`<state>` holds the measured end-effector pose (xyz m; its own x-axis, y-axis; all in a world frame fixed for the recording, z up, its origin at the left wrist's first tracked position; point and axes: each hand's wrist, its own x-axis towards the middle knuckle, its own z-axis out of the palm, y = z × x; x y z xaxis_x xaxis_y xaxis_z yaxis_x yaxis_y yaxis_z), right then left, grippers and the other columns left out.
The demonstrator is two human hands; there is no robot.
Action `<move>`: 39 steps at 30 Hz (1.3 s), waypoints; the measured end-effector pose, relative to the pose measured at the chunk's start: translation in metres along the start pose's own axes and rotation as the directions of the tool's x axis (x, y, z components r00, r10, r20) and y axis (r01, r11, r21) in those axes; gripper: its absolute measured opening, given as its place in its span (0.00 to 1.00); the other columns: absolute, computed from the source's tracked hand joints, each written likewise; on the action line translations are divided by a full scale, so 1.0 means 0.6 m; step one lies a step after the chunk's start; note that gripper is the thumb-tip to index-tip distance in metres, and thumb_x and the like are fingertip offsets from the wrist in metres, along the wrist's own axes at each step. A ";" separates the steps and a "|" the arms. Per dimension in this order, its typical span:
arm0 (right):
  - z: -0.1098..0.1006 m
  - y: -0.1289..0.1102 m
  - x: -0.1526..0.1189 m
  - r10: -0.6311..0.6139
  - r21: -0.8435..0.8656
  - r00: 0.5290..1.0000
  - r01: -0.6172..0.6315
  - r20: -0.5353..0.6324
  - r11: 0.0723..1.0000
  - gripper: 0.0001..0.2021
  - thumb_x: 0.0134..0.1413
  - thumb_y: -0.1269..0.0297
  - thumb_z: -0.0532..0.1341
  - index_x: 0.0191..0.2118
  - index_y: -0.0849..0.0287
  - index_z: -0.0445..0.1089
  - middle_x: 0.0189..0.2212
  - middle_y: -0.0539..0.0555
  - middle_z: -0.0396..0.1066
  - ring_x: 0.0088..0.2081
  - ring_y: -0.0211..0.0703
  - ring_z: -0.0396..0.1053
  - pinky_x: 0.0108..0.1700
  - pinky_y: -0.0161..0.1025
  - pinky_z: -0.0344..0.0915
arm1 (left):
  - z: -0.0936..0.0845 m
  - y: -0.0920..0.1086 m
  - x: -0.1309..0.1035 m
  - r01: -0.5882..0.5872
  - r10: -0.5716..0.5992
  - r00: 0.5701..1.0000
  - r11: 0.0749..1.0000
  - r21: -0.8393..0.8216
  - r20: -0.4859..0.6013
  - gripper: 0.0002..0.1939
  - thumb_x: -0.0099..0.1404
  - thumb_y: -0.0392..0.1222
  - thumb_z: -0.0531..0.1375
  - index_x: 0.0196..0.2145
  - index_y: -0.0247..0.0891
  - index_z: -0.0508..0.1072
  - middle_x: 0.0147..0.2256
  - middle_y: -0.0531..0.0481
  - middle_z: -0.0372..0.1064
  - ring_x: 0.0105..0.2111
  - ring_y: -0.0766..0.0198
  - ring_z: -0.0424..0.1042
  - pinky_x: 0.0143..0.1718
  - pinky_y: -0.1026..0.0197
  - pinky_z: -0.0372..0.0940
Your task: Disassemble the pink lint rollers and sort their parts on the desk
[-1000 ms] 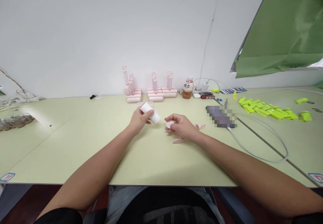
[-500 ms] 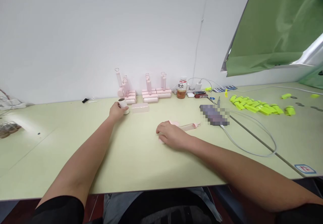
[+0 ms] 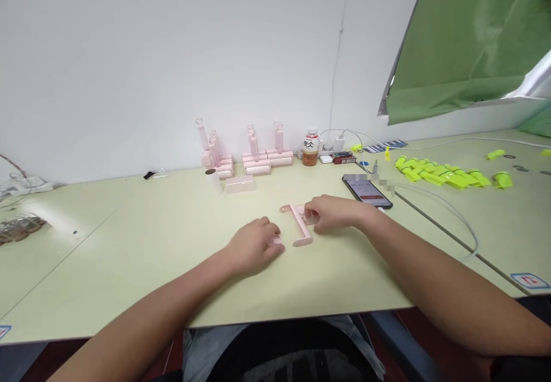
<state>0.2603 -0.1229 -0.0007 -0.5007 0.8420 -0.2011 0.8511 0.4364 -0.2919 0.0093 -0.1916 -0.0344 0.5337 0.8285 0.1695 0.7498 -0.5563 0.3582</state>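
My left hand point(image 3: 253, 246) rests on the table with its fingers curled around a small pale pink piece point(image 3: 276, 240), mostly hidden under them. Just right of it lies a pale pink frame point(image 3: 299, 224) with rounded ends. My right hand point(image 3: 333, 212), beyond the frame's right side, pinches a clear pinkish tube point(image 3: 310, 219); the palm covers much of this. Farther back, a white roll point(image 3: 214, 182) with a brown end stands beside a clear pink cover point(image 3: 240, 184).
Pink assembled pieces point(image 3: 257, 168) with upright tubes line the wall. A supplement bottle point(image 3: 310, 147) stands beside them. A phone point(image 3: 368, 191) with a white cable point(image 3: 467, 224) lies right, before several neon yellow pieces point(image 3: 447, 173). A green blind point(image 3: 465, 43) hangs upper right.
My left hand has let go of the white roll and come right and nearer to the small pink piece. My right hand has shifted right, off the pink frame and onto the clear tube.
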 end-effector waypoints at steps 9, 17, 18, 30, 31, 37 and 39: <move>-0.005 0.004 0.019 0.031 0.352 0.938 0.099 -0.345 0.931 0.06 0.50 0.62 0.60 0.32 0.57 0.63 0.33 0.51 0.69 0.32 0.40 0.66 0.30 0.35 0.58 | 0.001 -0.009 0.046 0.053 -0.072 0.997 0.931 0.361 0.038 0.16 0.70 0.40 0.46 0.45 0.37 0.72 0.40 0.41 0.70 0.40 0.51 0.68 0.40 0.52 0.60; 0.020 0.027 0.051 0.249 0.666 0.887 0.083 -0.388 0.741 0.09 0.51 0.61 0.61 0.32 0.57 0.60 0.29 0.50 0.67 0.31 0.41 0.71 0.24 0.33 0.64 | 0.046 0.084 0.127 0.185 -0.286 0.947 0.862 0.473 0.150 0.34 0.66 0.65 0.43 0.65 0.49 0.57 0.49 0.31 0.69 0.47 0.36 0.67 0.47 0.39 0.53; 0.022 0.028 0.054 0.250 0.662 0.883 0.088 -0.398 0.744 0.09 0.51 0.62 0.62 0.32 0.57 0.60 0.29 0.49 0.66 0.30 0.40 0.71 0.25 0.33 0.65 | 0.048 0.087 0.132 0.199 -0.304 0.940 0.856 0.476 0.153 0.34 0.66 0.65 0.44 0.64 0.47 0.59 0.49 0.29 0.68 0.48 0.35 0.66 0.48 0.37 0.51; 0.043 0.005 0.066 0.223 0.710 0.899 0.125 -0.376 0.693 0.09 0.50 0.61 0.63 0.34 0.56 0.62 0.29 0.49 0.67 0.27 0.39 0.70 0.23 0.33 0.64 | -0.019 -0.101 0.083 0.496 -0.535 0.844 0.771 0.398 -0.016 0.34 0.67 0.64 0.41 0.61 0.40 0.60 0.58 0.32 0.60 0.58 0.40 0.58 0.54 0.38 0.51; 0.046 0.002 0.065 0.207 0.711 0.911 0.122 -0.357 0.692 0.09 0.50 0.60 0.63 0.35 0.56 0.62 0.28 0.49 0.67 0.26 0.39 0.69 0.23 0.33 0.62 | -0.019 -0.106 0.080 0.489 -0.524 0.851 0.781 0.390 -0.018 0.34 0.68 0.63 0.41 0.61 0.41 0.59 0.59 0.33 0.60 0.58 0.41 0.57 0.54 0.38 0.51; 0.062 -0.003 0.061 0.025 0.565 0.939 0.185 -0.343 0.804 0.11 0.49 0.56 0.62 0.35 0.57 0.65 0.24 0.45 0.64 0.25 0.36 0.63 0.27 0.34 0.58 | -0.016 -0.111 0.073 0.438 -0.445 0.894 0.850 0.294 -0.044 0.30 0.67 0.61 0.46 0.58 0.40 0.63 0.56 0.35 0.63 0.58 0.40 0.58 0.56 0.35 0.48; 0.064 -0.005 0.058 -0.017 0.502 0.935 0.206 -0.355 0.840 0.11 0.49 0.56 0.62 0.35 0.57 0.66 0.25 0.46 0.65 0.26 0.37 0.62 0.28 0.35 0.56 | -0.022 -0.111 0.072 0.431 -0.421 0.902 0.882 0.190 -0.096 0.25 0.67 0.56 0.49 0.55 0.40 0.66 0.55 0.36 0.65 0.58 0.40 0.59 0.58 0.34 0.45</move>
<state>0.2339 -0.1069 -0.0425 -0.4267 0.8921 0.1487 0.5323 0.3806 -0.7562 -0.0225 -0.1178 -0.0388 0.1285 0.9876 0.0905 0.9658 -0.1454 0.2148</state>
